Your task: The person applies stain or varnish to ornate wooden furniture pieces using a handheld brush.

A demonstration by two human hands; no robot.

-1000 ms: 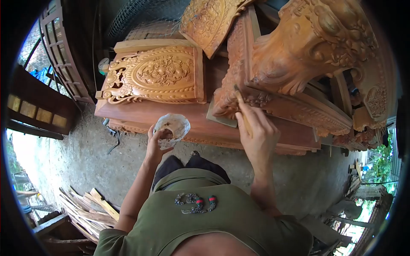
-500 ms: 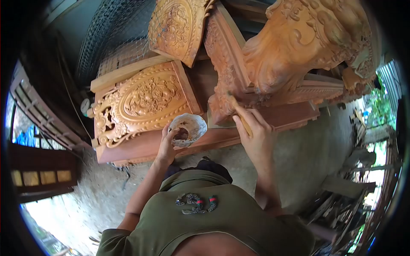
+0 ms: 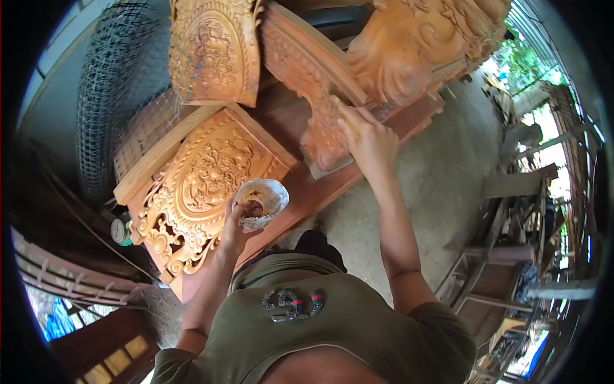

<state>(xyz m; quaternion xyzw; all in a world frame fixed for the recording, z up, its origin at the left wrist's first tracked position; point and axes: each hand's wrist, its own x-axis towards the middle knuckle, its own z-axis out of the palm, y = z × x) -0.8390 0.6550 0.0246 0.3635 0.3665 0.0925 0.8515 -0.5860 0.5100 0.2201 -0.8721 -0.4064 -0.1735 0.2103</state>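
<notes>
The fingers of the right hand (image 3: 373,142) are closed round a slim brush (image 3: 347,121), its tip at the carved frame (image 3: 322,105) and seemingly touching it, though the dark end is hard to make out from here. Over on the other side, the fingers of the left hand (image 3: 233,229) grip the left side of a pale bowl (image 3: 276,195) with reddish-brown stuff inside, held up over the near edge of the reddish surface (image 3: 329,191). Beyond, the frame's scrolled foot sits near that same edge, between an oval-carved panel (image 3: 214,173) and a bulky carved piece (image 3: 409,57).
</notes>
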